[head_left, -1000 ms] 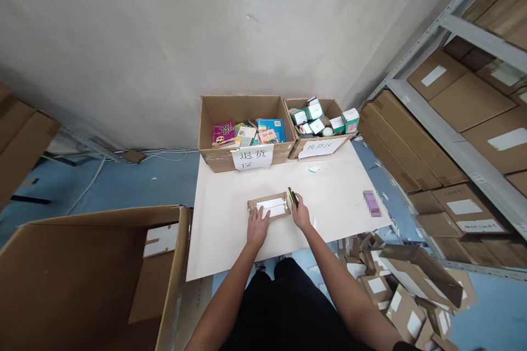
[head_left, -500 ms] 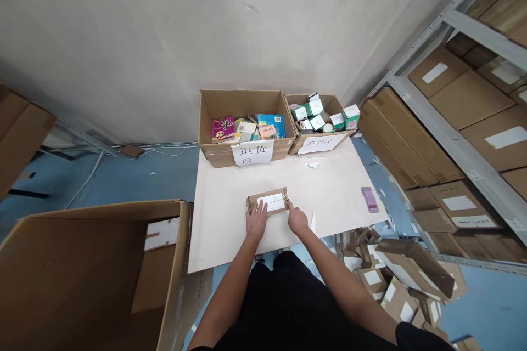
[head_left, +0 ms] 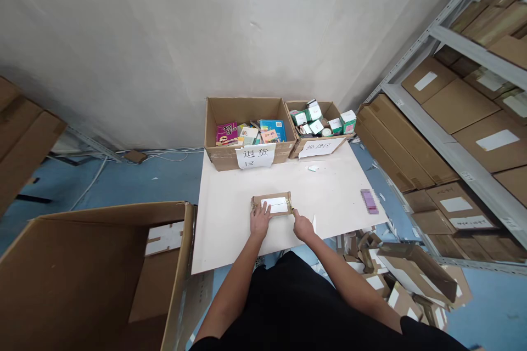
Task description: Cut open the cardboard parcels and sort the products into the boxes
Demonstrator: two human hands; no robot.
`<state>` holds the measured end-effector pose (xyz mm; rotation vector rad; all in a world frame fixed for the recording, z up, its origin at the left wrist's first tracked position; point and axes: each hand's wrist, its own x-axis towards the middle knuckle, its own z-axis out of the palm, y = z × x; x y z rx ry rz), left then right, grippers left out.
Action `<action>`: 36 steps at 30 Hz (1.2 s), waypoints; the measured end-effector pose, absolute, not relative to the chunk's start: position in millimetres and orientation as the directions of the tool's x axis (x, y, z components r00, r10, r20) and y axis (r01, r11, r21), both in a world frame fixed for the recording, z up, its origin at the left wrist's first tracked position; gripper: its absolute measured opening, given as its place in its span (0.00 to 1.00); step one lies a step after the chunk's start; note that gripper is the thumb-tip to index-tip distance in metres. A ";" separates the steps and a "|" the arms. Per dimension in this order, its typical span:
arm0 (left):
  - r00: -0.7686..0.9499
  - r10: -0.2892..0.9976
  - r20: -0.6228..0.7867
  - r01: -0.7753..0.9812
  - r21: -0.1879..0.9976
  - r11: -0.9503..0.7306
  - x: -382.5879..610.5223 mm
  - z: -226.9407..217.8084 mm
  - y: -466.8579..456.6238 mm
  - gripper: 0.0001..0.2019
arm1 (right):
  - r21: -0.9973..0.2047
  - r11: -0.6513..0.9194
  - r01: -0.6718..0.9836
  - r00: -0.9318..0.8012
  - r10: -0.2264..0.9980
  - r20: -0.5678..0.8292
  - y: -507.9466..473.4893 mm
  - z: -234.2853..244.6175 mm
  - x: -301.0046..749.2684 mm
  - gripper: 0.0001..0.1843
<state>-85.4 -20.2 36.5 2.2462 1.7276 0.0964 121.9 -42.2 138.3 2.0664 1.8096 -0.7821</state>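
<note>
A flat brown cardboard parcel (head_left: 273,196) lies on the white bench (head_left: 230,225), near the bench's front edge and with a white label (head_left: 280,207) on its upper face. The left hand (head_left: 259,223) rests on the parcel's near left part, fingers spread over its surface. The right hand (head_left: 303,226) is curled around a box cutter (head_left: 293,210), mostly hidden in the fist, its front bit at the parcel's right end; whether the blade touches the tape cannot be told.

Behind the parcel, at the bench's back, two open cartons stand side by side. The left carton (head_left: 222,160) holds a purple book (head_left: 226,134), a blue book (head_left: 275,128) and others; the right carton (head_left: 293,149) holds green-and-white boxes (head_left: 348,122). Each bears a handwritten paper sign (head_left: 256,157) in front. A blurred-out purple item (head_left: 369,202) lies near the bench's right edge.
</note>
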 end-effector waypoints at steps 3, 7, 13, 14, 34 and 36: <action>0.291 0.946 -0.144 0.927 0.286 -0.242 -87.9 36.5 -17.4 0.29 | -0.187 -0.214 0.959 0.086 0.847 -0.525 -42.5 144.9 123.0 0.29; 0.307 0.942 -0.136 0.920 0.298 -0.256 -90.3 35.1 -15.2 0.30 | -0.254 -0.240 0.937 0.106 0.888 -0.448 -27.8 153.7 120.7 0.25; 0.290 0.947 -0.140 0.929 0.278 -0.244 -87.7 34.7 -17.5 0.29 | -0.185 -0.247 0.951 0.117 0.843 -0.526 -27.1 140.4 107.2 0.32; 0.290 0.948 -0.134 0.930 0.274 -0.246 -87.2 34.9 -18.0 0.28 | -0.173 -0.252 0.952 0.125 0.837 -0.533 -32.5 137.8 106.3 0.33; 0.304 0.942 -0.141 0.931 0.255 -0.262 -89.3 36.4 -18.9 0.28 | -0.330 -0.304 0.894 0.127 0.876 -0.464 -21.4 126.2 124.8 0.25; 0.304 0.943 -0.137 0.929 0.260 -0.262 -89.6 37.6 -19.1 0.28 | -0.329 -0.303 0.894 0.119 0.870 -0.478 -24.6 124.3 128.6 0.25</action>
